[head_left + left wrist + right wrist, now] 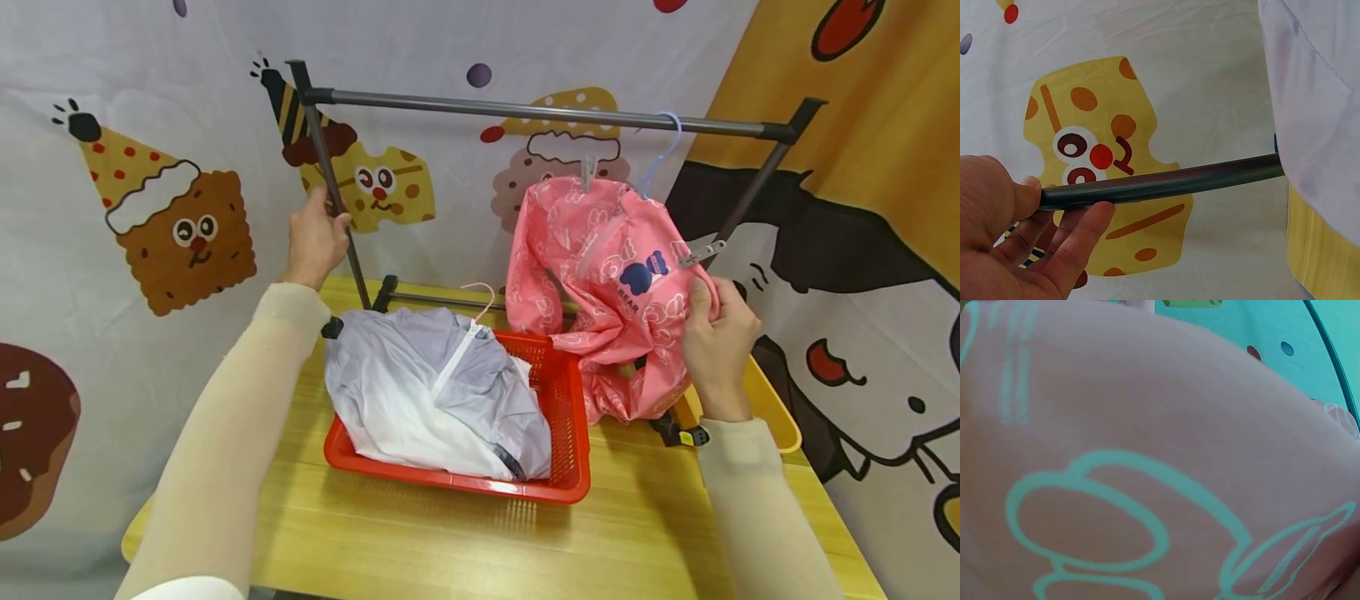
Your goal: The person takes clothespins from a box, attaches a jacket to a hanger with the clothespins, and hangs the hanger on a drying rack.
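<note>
My left hand (317, 237) grips the left upright of a dark metal clothes rack (510, 107). The left wrist view shows thumb and fingers about the post (1166, 183). On the right, a pink printed jacket (600, 250) hangs from a blue hanger (670, 150) hooked over the top rail. One clothespin (588, 175) is at the jacket's upper edge; another clothespin (701, 254) clips its right side. Just below that pin, my right hand (722, 346) pinches the jacket's edge. Pink fabric (1147, 412) fills most of the right wrist view and hides the fingers.
A red plastic basket (566, 417) stands on the wooden table (420, 542). A grey and white zip jacket (427, 392) with a pink hanger (483, 300) lies in it. Behind my right wrist is a yellow bin (776, 408). A cartoon-printed curtain (420, 42) hangs behind the rack.
</note>
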Motion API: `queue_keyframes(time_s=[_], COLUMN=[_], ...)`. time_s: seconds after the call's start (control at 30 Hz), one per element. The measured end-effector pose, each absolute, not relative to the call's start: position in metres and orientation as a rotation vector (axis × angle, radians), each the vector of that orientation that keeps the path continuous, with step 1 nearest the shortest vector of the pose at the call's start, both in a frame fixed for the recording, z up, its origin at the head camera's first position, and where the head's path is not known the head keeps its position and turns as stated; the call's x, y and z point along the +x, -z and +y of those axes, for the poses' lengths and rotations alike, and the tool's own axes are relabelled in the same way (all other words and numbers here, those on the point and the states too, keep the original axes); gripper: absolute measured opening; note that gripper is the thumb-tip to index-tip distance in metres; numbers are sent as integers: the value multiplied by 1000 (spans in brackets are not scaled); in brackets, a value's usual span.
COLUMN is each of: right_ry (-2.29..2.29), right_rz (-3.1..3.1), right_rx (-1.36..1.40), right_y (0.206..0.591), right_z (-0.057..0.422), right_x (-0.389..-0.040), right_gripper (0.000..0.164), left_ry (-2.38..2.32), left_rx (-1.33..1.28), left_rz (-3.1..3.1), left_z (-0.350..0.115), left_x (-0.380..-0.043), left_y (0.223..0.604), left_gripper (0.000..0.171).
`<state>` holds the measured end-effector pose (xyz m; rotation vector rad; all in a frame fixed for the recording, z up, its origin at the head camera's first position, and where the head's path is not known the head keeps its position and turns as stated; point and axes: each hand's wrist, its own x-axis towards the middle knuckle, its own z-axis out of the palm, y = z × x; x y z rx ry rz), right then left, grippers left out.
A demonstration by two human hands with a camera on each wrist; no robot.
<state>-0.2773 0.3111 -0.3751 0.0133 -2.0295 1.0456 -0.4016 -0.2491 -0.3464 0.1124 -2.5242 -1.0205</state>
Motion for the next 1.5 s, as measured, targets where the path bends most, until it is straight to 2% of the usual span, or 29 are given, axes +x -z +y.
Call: queue_keyframes(time_s=[0.43,0.5,0.53,0.67,0.73,0.77,0.87,1.5], right_ry=[-1034,-1024,-1019,-997,-980,-969,-949,-879], right_rz=[-2047,-2046,-2046,-2056,-2062,-2066,-2073,-2003], right_rx=[-25,-26,-26,-24,-27,-26,-34,-11], right_y=[382,383,384,387,388,389,390,400], right_z=[309,310,311,313,313,313,311,303], right_x=[-269,-268,-268,-265,-263,-262,-256,-237], right_gripper=[44,45,45,47,48,49,51,56], left_ry=[1023,1036,1084,1103,1091,1041,1012,1022], left_rx=[126,127,114,102,95,106,106,127], left_rz=[-2521,-2521,-2499,-2485,-2481,-2498,-2493,-2500], left_z=[-249,-252,-265,-269,-265,-252,-247,-247], left_x=[-402,-406,-423,-430,-426,-409,-403,-404], left_y=[346,349,361,364,362,350,348,350], left_gripper=[40,40,38,37,37,38,38,39])
